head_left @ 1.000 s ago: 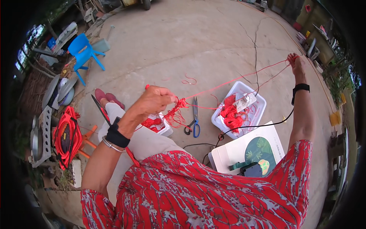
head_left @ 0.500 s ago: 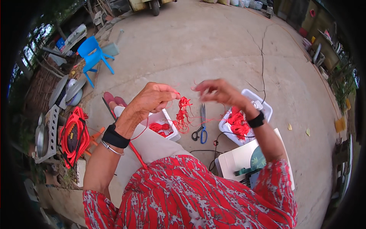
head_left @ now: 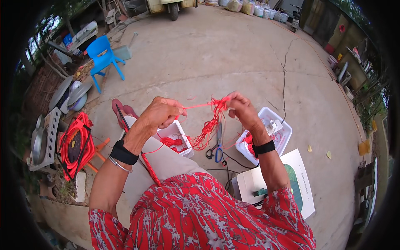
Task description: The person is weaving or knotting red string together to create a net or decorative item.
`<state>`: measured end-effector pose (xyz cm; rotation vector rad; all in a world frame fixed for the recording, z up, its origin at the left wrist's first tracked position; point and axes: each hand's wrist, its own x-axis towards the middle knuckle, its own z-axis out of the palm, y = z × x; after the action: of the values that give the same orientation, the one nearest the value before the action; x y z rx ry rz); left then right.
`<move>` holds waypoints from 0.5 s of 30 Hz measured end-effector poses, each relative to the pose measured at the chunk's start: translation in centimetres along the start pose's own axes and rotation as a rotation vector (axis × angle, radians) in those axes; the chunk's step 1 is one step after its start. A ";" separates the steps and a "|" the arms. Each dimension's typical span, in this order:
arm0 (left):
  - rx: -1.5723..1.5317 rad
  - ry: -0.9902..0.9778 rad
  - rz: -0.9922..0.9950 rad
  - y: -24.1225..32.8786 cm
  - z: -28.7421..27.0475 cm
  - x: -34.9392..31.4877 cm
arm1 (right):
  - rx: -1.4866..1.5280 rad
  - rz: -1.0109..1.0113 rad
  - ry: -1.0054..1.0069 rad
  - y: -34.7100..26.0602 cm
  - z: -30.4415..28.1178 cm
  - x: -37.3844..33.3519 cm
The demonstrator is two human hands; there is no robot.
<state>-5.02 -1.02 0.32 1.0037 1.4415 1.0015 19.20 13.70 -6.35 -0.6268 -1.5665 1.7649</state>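
Note:
A loose tangle of thin red cord [head_left: 211, 125] hangs in the air between my hands. My left hand [head_left: 163, 112] is closed in a pinch on a strand, which runs taut across to the tangle. The top of the tangle is gripped by the fingers of my right hand [head_left: 243, 109]. Loops dangle below, over the floor. Beneath my left hand stands a white plastic basket [head_left: 188, 151] with red cord bundles inside. Under my right wrist is another white basket [head_left: 287, 132], holding more red cord and something clear. Scissors with blue and black handles [head_left: 218, 149] lie between the baskets.
A white box or board with a green leaf print [head_left: 306, 183] lies by my right elbow. Dark cables cross the floor near the scissors. A coil of red strap [head_left: 75, 146] stands at left, with a blue chair [head_left: 102, 58] beyond. A parked vehicle [head_left: 173, 8] is far ahead.
My right hand, blurred and apart from the tangle before, now grips its top. The tangle has shifted right, and a strand is stretched from it to my left hand.

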 end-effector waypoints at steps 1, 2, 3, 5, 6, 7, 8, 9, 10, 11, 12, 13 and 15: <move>-0.004 -0.001 0.005 -0.1 0.1 0.0 | -0.006 -0.002 -0.001 0.1 -0.4 -0.4; -0.012 0.028 0.001 -0.3 -0.1 0.2 | -0.005 -0.004 -0.096 -0.7 0.4 -0.8; -0.018 0.048 -0.002 -0.4 -0.1 0.0 | -0.004 -0.005 -0.183 -1.3 0.9 -1.4; -0.022 0.068 0.016 -0.4 -0.7 -0.6 | 0.352 -0.161 -0.063 -2.4 0.0 -0.9; -0.017 0.080 0.035 -0.3 -0.9 -0.6 | 0.173 -0.097 -0.025 -1.9 -0.6 -0.4; -0.015 0.073 0.037 -0.4 -0.9 -0.7 | -0.005 -0.032 0.014 -0.7 -1.2 0.0; 0.009 0.110 0.015 -0.5 -1.2 -1.1 | -0.003 -0.036 0.011 0.2 -1.9 0.3; 0.028 0.146 0.001 -0.4 -1.4 -1.1 | 0.120 -0.063 0.065 0.3 -3.5 0.2; 0.027 0.148 0.012 -0.1 -1.7 -0.8 | 0.243 -0.090 0.120 0.2 -5.3 0.2; 0.017 0.129 0.023 -0.3 -1.9 -0.9 | 0.264 -0.186 0.034 -0.7 -6.2 0.1; 0.007 0.108 0.034 -0.4 -2.1 -1.0 | 0.193 -0.101 0.055 -0.3 -6.1 0.1; 0.011 0.103 0.031 -0.7 -2.0 -1.2 | 0.121 -0.016 0.076 0.3 -5.7 0.1; 0.064 0.068 -0.010 -0.7 -1.9 -1.2 | 0.052 0.000 0.017 0.3 -4.0 0.0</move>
<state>-6.85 -2.53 0.14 1.0163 1.5417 0.9956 22.11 16.31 -7.31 -0.6150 -1.5048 1.7899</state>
